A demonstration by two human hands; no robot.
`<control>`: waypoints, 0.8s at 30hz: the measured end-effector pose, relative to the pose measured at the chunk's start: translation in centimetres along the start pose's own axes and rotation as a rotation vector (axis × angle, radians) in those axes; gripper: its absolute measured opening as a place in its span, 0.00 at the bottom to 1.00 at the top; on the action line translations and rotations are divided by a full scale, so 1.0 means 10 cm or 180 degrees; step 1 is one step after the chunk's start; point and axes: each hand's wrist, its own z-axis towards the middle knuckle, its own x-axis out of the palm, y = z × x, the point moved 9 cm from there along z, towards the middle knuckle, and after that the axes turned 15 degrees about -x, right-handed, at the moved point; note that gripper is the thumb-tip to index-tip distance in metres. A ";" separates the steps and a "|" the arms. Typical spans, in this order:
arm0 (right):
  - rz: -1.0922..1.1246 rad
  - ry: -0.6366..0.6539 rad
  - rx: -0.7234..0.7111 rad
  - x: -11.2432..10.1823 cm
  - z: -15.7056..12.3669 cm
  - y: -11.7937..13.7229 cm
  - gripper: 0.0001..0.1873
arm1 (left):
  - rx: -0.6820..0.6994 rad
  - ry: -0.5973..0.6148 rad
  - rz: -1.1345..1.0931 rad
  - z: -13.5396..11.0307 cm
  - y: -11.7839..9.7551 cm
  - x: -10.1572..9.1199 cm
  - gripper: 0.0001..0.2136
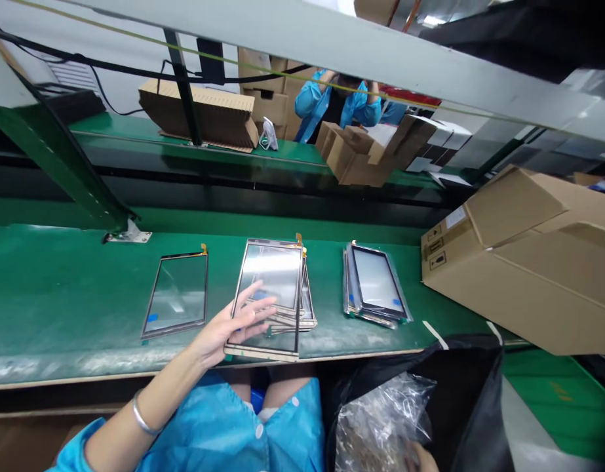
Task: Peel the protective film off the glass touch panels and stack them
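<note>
My left hand (243,321) has the lower left part of a glass touch panel (277,275), with fingers spread across it. The panel has a dark border and a gold flex tail at its top, and lies over a small stack of similar panels (308,308). At the bottom edge, my right hand (420,457) is partly cut off and blurred beside crumpled clear plastic bags (381,419), in the mouth of a black bag (479,406). Its fingers are mostly hidden. One single panel (178,292) lies to the left, its blue sticker at the lower left.
Another stack of panels (378,278), in clear film, lies on the green bench (76,288) to the right. A large cardboard box (523,262) stands at the right end. A green post (71,151) and a raised shelf (292,154) border the back. Across sits a person in blue (309,98).
</note>
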 end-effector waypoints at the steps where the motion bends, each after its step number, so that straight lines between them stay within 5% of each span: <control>1: -0.0044 -0.0152 -0.0164 0.01 0.07 0.09 0.16 | 0.0040 0.0088 -0.0010 0.00 0.01 0.05 0.31; 4: 0.0269 -0.0319 -0.0619 0.16 0.33 0.72 0.09 | 0.0090 0.0199 -0.0021 0.00 0.07 0.16 0.28; 8: 0.1308 0.0391 -0.0926 0.78 0.59 1.79 0.06 | 0.0213 0.0228 -0.0087 -0.04 0.12 0.27 0.28; 10: 0.1436 0.0514 -0.1088 0.99 0.62 2.10 0.04 | 0.0269 0.0258 -0.0158 -0.08 0.13 0.30 0.28; 19: 0.1299 0.0490 -0.0990 1.20 0.62 2.04 0.03 | 0.0457 0.0601 -0.0335 -0.13 0.16 0.32 0.24; 24: 0.0953 0.0673 -0.1378 1.23 0.66 2.24 0.07 | 0.0563 0.0690 -0.0438 -0.15 0.14 0.29 0.20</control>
